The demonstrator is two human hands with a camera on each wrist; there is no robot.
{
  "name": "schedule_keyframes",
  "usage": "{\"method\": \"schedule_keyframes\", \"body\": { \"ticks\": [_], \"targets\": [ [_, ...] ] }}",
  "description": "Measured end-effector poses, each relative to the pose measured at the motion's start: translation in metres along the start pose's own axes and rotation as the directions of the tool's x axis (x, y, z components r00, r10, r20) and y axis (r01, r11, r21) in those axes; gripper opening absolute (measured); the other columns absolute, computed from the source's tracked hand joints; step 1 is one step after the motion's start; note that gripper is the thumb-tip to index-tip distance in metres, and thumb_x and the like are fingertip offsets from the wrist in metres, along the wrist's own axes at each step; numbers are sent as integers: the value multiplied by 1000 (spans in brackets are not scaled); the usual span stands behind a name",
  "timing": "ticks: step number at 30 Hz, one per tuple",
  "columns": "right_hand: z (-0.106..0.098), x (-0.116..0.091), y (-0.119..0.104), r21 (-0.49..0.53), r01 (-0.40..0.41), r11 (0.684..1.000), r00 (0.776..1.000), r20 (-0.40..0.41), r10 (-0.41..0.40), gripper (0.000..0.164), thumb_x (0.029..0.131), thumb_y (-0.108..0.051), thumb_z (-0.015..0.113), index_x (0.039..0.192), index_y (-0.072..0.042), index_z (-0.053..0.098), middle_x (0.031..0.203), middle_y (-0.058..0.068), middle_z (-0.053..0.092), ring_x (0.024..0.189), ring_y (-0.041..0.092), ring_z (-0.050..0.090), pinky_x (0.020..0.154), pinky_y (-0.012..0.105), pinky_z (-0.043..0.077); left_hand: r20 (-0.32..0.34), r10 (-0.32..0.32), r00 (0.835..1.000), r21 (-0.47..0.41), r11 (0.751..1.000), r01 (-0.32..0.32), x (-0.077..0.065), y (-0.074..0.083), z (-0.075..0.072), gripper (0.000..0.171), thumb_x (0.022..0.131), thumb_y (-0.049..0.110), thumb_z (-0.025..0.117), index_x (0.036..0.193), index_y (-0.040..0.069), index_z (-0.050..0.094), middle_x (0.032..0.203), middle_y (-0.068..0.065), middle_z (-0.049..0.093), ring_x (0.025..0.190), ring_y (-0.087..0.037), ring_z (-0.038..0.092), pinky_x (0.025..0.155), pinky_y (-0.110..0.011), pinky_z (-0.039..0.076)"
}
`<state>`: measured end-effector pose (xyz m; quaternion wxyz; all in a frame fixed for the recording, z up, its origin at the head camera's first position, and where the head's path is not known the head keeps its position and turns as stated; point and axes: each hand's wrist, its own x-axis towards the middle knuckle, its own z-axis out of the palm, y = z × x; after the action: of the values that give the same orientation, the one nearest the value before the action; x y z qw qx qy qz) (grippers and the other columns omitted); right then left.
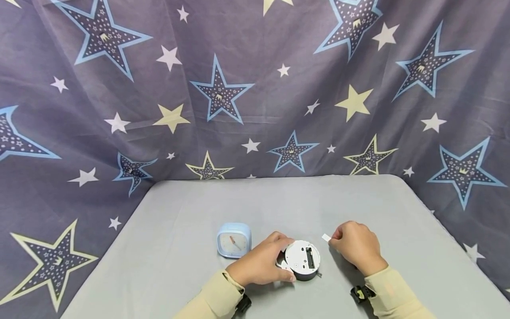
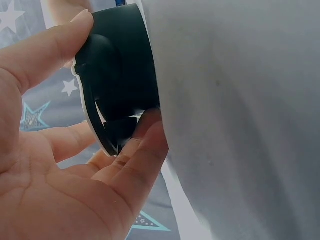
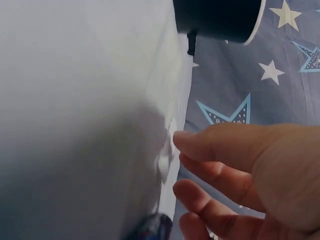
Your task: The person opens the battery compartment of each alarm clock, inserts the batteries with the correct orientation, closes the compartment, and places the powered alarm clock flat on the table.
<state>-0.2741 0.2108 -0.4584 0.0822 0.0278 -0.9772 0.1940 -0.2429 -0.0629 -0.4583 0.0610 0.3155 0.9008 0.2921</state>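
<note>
A round clock with a white back and black side [image 1: 303,260] lies back up on the table. Its dark battery slot [image 1: 310,258] faces upward; I cannot tell whether a battery sits in it. My left hand [image 1: 263,261] grips the clock from the left, thumb on the near side. In the left wrist view, the fingers curl about the dark casing [image 2: 122,60]. To the right, my right hand [image 1: 356,246] pinches a small white flat piece [image 1: 326,238], like a battery cover, between thumb and fingers. The right wrist view shows thumb and fingertips [image 3: 185,142] close to the table.
A light-blue alarm clock [image 1: 234,240] stands left of my left hand. A dark rounded object [image 3: 152,227], partly cut off, lies beneath my right hand. The grey cloth-covered table [image 1: 191,208] meets a star-patterned curtain [image 1: 239,146] at the back and sides.
</note>
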Motion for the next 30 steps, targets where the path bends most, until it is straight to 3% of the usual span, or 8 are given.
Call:
{"method": "schedule_keyframes", "body": {
  "ticks": [18, 30],
  "targets": [
    [-23, 1, 22, 31, -45, 999, 999, 33, 44, 16, 74, -31, 72, 65, -24, 61, 63, -6, 58, 54, 16, 49, 45, 32, 34, -8, -3, 1000, -7, 1000, 3, 1, -3, -2, 83, 68, 41, 83, 140, 19, 47, 127, 4, 47, 109, -6, 50, 97, -26, 42],
    [-23, -6, 29, -1, -68, 998, 984, 165, 67, 14, 71, -30, 72, 66, -21, 61, 66, -3, 58, 55, 17, 49, 46, 32, 34, -4, 2, 1000, 6, 1000, -2, 2, -2, 0, 84, 68, 40, 83, 140, 19, 46, 128, 4, 47, 110, -7, 50, 98, -27, 42]
  ]
}}
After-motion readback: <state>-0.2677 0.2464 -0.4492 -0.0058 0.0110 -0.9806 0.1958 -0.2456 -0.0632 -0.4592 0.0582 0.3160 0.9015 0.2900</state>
